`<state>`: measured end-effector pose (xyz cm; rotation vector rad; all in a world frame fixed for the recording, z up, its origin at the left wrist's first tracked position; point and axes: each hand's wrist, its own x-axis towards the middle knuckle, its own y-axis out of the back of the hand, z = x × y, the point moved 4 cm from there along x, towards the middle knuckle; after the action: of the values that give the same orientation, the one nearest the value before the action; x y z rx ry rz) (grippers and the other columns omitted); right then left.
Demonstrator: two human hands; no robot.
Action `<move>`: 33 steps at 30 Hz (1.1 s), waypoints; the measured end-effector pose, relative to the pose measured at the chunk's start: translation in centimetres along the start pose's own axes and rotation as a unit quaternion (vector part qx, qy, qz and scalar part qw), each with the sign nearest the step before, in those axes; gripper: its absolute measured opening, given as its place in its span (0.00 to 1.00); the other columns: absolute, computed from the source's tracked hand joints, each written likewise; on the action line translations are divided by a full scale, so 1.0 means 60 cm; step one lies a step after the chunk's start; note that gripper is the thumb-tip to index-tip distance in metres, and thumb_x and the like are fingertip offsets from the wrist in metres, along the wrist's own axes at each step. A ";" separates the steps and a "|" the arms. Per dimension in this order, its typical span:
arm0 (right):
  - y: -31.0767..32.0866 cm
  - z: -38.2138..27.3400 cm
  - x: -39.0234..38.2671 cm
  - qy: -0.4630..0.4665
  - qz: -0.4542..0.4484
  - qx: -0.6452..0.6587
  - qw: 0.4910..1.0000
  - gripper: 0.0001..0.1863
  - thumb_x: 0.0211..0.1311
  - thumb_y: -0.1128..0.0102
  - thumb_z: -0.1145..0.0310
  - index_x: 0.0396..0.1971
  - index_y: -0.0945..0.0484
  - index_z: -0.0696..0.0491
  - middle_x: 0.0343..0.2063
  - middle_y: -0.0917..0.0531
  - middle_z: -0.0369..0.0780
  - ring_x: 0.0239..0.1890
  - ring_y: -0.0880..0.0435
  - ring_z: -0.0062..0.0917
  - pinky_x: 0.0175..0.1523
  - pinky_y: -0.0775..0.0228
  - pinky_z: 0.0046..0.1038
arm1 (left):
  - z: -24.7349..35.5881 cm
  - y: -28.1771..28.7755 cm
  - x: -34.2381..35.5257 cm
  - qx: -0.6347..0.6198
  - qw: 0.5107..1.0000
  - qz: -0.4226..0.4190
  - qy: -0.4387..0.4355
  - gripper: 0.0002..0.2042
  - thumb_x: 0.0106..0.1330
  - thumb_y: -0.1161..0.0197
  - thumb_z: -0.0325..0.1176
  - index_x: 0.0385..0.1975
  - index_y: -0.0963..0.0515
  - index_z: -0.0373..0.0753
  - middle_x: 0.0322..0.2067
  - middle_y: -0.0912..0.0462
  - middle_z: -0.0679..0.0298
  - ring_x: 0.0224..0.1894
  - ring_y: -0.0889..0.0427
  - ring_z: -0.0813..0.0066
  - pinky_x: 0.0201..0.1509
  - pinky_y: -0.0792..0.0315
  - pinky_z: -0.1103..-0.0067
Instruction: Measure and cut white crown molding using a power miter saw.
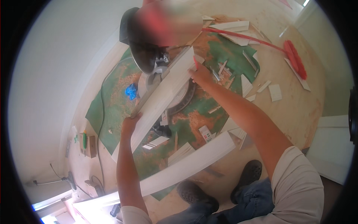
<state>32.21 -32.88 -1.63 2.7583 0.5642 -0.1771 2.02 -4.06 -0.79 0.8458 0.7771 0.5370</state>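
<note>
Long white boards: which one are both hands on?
The upper board, across the saw's round base, with left hand and right hand on it; the lower board, nearer the dark shoes, has neither.

Haze softens the view (lower left glares).

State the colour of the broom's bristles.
The broom's bristles are red, shown best in the head view.

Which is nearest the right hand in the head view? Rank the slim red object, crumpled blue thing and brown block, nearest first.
1. Slim red object: at the right hand.
2. Crumpled blue thing: left, on the green sheet.
3. Brown block: farther left, off the sheet.
</note>
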 end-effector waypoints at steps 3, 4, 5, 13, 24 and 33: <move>-0.003 0.007 0.006 0.010 -0.011 -0.012 1.000 0.32 0.60 0.38 0.64 0.65 0.33 0.50 0.34 0.17 0.39 0.27 0.20 0.22 0.33 0.23 0.25 | -0.001 -0.003 0.006 -0.015 1.000 -0.001 -0.013 0.37 0.55 0.35 0.65 0.29 0.18 0.24 0.21 0.19 0.52 0.27 0.18 0.63 0.33 0.29 0.67; -0.003 0.010 0.009 0.021 -0.015 -0.031 0.999 0.33 0.60 0.38 0.63 0.66 0.34 0.48 0.34 0.17 0.39 0.27 0.20 0.23 0.33 0.23 0.25 | -0.001 -0.005 0.007 -0.014 1.000 -0.001 -0.013 0.37 0.55 0.35 0.65 0.29 0.18 0.24 0.21 0.19 0.52 0.27 0.18 0.63 0.33 0.29 0.67; -0.004 0.014 0.009 0.021 -0.015 -0.031 0.999 0.33 0.60 0.38 0.63 0.66 0.34 0.48 0.34 0.17 0.39 0.27 0.20 0.23 0.33 0.23 0.25 | -0.001 -0.006 0.008 -0.015 1.000 0.002 -0.015 0.37 0.55 0.35 0.65 0.29 0.18 0.24 0.21 0.19 0.52 0.27 0.18 0.63 0.33 0.29 0.67; -0.011 0.004 -0.008 0.037 0.012 -0.046 0.998 0.25 0.59 0.37 0.61 0.54 0.27 0.57 0.37 0.16 0.49 0.33 0.13 0.34 0.40 0.22 0.35 | -0.019 -0.009 0.012 -0.016 1.000 -0.010 0.010 0.37 0.55 0.35 0.65 0.31 0.17 0.24 0.23 0.18 0.51 0.28 0.18 0.62 0.35 0.29 0.67; -0.016 0.025 0.016 0.019 -0.011 -0.032 0.999 0.25 0.60 0.37 0.61 0.53 0.28 0.60 0.39 0.16 0.47 0.30 0.13 0.31 0.33 0.19 0.30 | 0.006 0.006 0.002 -0.021 0.998 -0.062 -0.008 0.38 0.53 0.32 0.64 0.34 0.18 0.22 0.28 0.15 0.48 0.32 0.15 0.59 0.39 0.26 0.69; -0.012 0.006 -0.001 0.004 -0.024 0.003 1.000 0.23 0.61 0.36 0.63 0.54 0.27 0.56 0.39 0.16 0.44 0.30 0.14 0.28 0.33 0.19 0.28 | 0.002 0.005 0.002 -0.025 0.995 -0.095 -0.023 0.36 0.55 0.34 0.63 0.35 0.17 0.25 0.28 0.15 0.49 0.31 0.15 0.61 0.38 0.26 0.71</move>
<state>31.83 -32.41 -2.18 2.7542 0.6323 -0.1801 2.15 -3.86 -0.56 0.7269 0.7887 0.3648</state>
